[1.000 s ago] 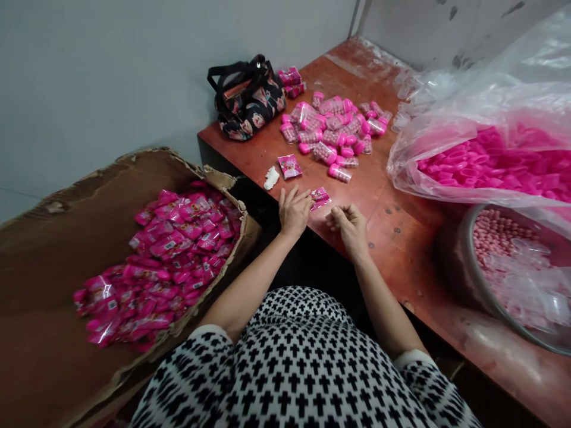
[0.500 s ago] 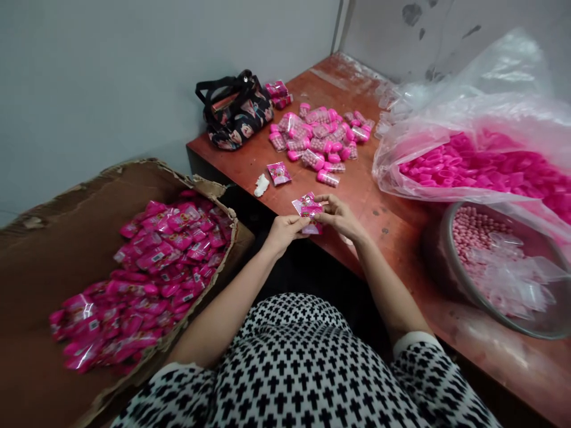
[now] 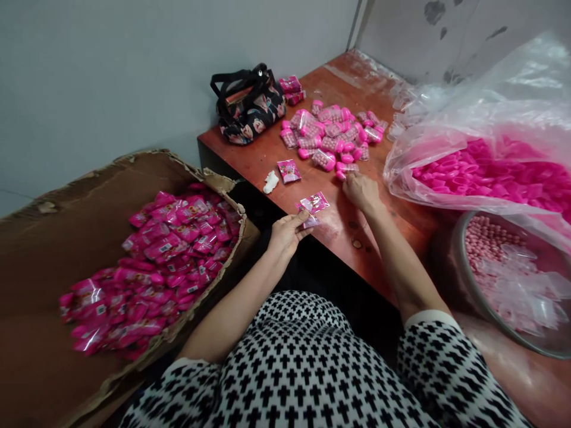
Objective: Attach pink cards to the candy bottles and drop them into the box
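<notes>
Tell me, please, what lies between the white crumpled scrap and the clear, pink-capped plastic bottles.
In the head view, a square pink packet lies on the reddish table between them.

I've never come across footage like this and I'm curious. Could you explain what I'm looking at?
There is no machine here: these are a person's own bare hands, seen from one camera worn on the head, looking forward and down. The left hand holds a small pink packet. The right hand is at the near edge of a pile of small bead-filled bottles; its fingertips are hidden. The reddish table also bears a floral handbag, a clear plastic bag of pink pieces, and a tub with pink beads. To the left, a cardboard box holds many pink packets.
</notes>
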A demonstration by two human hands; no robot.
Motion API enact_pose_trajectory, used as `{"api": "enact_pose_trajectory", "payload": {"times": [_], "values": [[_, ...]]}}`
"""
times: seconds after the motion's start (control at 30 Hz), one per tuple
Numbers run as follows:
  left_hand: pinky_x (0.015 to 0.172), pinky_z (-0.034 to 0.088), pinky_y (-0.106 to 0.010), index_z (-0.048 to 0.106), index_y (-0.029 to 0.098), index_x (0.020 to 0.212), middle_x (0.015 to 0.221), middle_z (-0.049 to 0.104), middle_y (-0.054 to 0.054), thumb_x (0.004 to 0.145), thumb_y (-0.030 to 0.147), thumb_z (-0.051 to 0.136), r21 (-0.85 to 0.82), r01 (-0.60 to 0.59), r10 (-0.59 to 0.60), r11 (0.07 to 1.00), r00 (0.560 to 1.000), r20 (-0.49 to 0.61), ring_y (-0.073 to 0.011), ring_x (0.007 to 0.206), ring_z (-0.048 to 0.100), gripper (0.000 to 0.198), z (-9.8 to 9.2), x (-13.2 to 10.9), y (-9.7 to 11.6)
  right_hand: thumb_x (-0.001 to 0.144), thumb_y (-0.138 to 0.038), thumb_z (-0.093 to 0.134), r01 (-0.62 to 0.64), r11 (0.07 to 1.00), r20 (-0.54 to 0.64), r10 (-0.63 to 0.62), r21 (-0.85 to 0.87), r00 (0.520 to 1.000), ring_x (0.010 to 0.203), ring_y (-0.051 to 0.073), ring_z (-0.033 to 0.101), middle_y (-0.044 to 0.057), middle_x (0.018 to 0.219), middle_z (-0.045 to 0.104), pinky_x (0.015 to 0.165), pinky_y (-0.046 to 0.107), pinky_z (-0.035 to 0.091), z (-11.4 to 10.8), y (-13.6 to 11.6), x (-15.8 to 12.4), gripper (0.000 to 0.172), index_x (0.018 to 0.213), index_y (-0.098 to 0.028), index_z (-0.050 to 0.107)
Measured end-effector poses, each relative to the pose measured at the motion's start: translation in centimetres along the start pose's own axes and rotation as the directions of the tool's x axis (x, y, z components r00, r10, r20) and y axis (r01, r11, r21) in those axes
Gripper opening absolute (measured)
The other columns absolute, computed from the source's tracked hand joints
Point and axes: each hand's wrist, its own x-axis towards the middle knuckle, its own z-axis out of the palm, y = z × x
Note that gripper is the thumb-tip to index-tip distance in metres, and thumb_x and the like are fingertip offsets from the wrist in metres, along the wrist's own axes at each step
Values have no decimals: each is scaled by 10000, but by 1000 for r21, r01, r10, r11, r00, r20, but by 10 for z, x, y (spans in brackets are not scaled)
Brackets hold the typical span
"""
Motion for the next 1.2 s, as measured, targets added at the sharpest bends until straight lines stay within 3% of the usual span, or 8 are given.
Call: {"api": "enact_pose_trajectory", "payload": {"times": [0.1, 0.17, 0.23, 0.33, 0.53, 0.83, 1.1, 1.2], "values": [[549, 529, -212, 618, 106, 698, 650, 653, -24, 616, 222, 792, -118, -3, -3, 993, 999, -46, -100, 558, 619, 224, 3, 3, 0, 890, -378, 414, -73, 893, 0, 82, 443, 997, 745, 204, 629, 111, 839, 681, 658, 305, 465, -3, 0, -38, 290, 891, -147, 591], [596, 538, -222, 615, 117, 722, 663, 653, -14, 636, 215, 781, -193, -13, -3, 981, 997, -82, -98, 579, 626, 212, 6, 5, -1, 880, -449, 413, -142, 586, 132, 60, 798, 989, 555, 144, 600, 46, 705, 662, 508, 245, 451, -3, -7, -73, 319, 840, -170, 561], [649, 545, -246, 613, 122, 734, 682, 657, -13, 661, 206, 764, -249, -17, -6, 968, 996, -90, -110, 614, 643, 188, 9, 6, -4, 835, -475, 491, -212, 276, 218, 11, 937, 976, 478, 112, 578, 20, 686, 658, 412, 206, 420, -1, -19, -108, 301, 833, -179, 544], [678, 543, -269, 620, 117, 751, 710, 669, -34, 687, 206, 743, -277, 1, -18, 961, 998, -57, -142, 661, 665, 164, 15, 3, -8, 795, -498, 552, -282, 56, 284, -20, 958, 959, 454, 95, 582, -1, 677, 657, 369, 182, 423, 6, -42, -143, 313, 839, -188, 535], [628, 515, -227, 617, 107, 718, 657, 651, -28, 667, 211, 758, -267, 10, -6, 964, 1000, 16, -110, 596, 631, 183, 27, -9, -16, 812, -497, 535, -229, 24, 227, 66, 973, 972, 445, 71, 567, -27, 659, 625, 374, 170, 444, 16, -68, -156, 311, 852, -188, 533], [494, 440, -208, 580, 119, 680, 590, 597, 8, 553, 344, 816, -20, -121, 123, 992, 970, 208, -83, 492, 552, 350, 31, -20, -13, 825, -484, 531, -199, -45, 200, 23, 979, 979, 429, 63, 547, -40, 650, 613, 394, 173, 471, 21, -63, -153, 294, 864, -193, 534], [412, 365, -214, 568, 117, 642, 519, 539, 8, 590, 402, 786, 135, -91, 36, 987, 930, 366, -73, 415, 477, 363, 27, -15, -13, 835, -476, 518, -75, 164, 54, 125, 984, 991, 456, 57, 551, -43, 670, 591, 400, 159, 471, 22, -65, -151, 276, 858, -203, 549], [391, 352, -224, 573, 110, 586, 488, 529, -6, 628, 419, 756, 200, -111, 19, 973, 910, 415, -82, 391, 472, 362, 24, -12, -9, 841, -472, 514, -106, 80, 99, 87, 991, 991, 442, 60, 551, -44, 648, 594, 392, 161, 463, 23, -64, -150, 274, 849, -201, 544]]}}
